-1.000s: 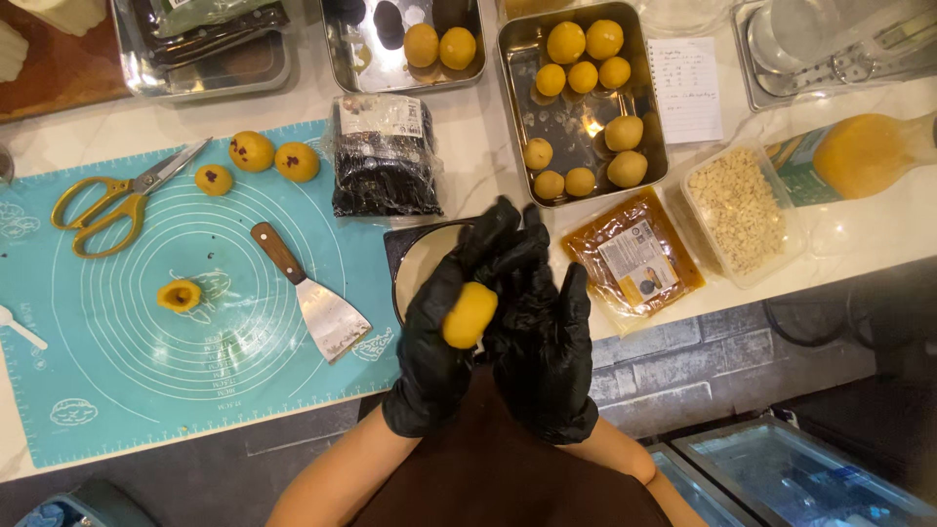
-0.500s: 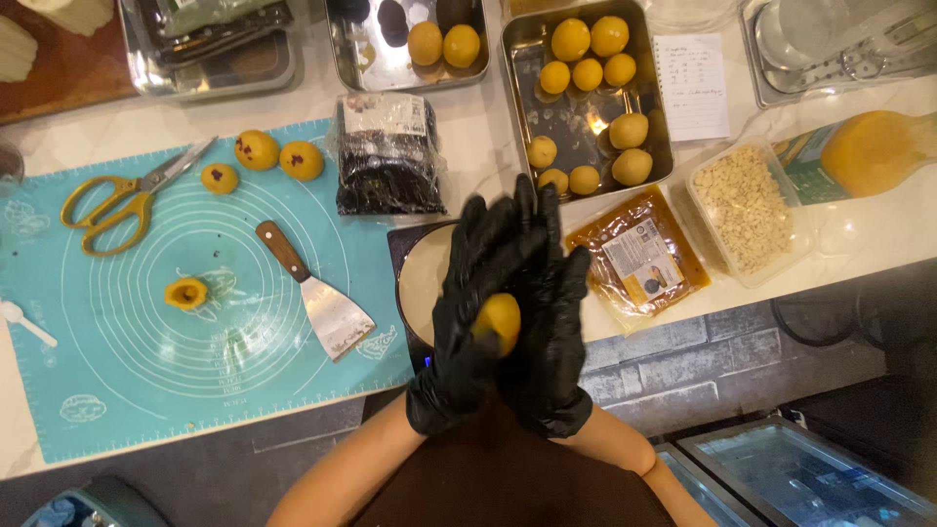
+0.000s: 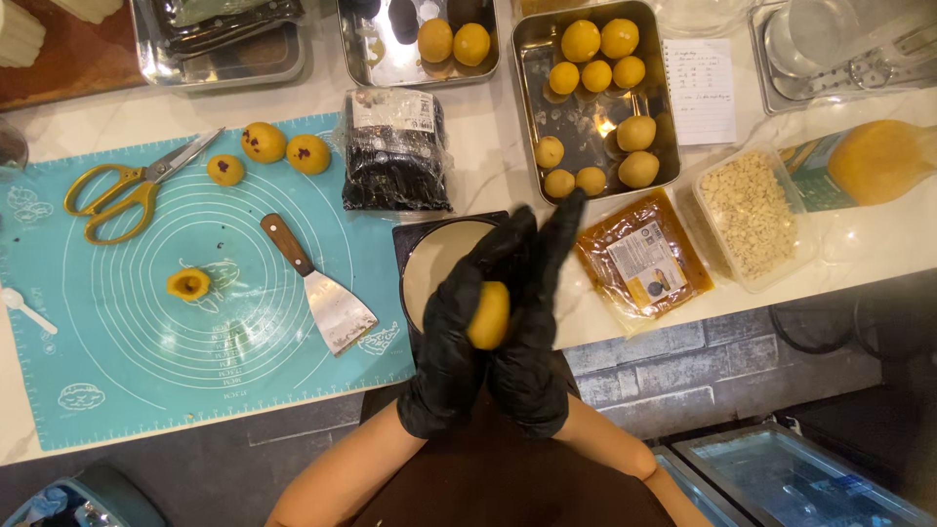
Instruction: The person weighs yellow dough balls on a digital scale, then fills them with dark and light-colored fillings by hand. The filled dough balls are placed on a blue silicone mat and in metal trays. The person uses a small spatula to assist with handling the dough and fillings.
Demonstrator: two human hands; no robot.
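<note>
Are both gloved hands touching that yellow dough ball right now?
Touching. The head view shows the yellow dough ball pressed between the left hand and right hand, black-gloved palms closed against either side, no gap visible.

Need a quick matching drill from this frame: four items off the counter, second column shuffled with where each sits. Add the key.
Items
1. dough ball
2. scissors
3. scraper
4. packet of brown paste

Places
A. on the blue mat, far left, yellow handles
B. pressed between the left hand and right hand
C. on the white counter, just below the tray of yellow balls
D. on the blue mat, wooden handle, blade toward the person

Pairs: 1-B, 2-A, 3-D, 4-C
</note>
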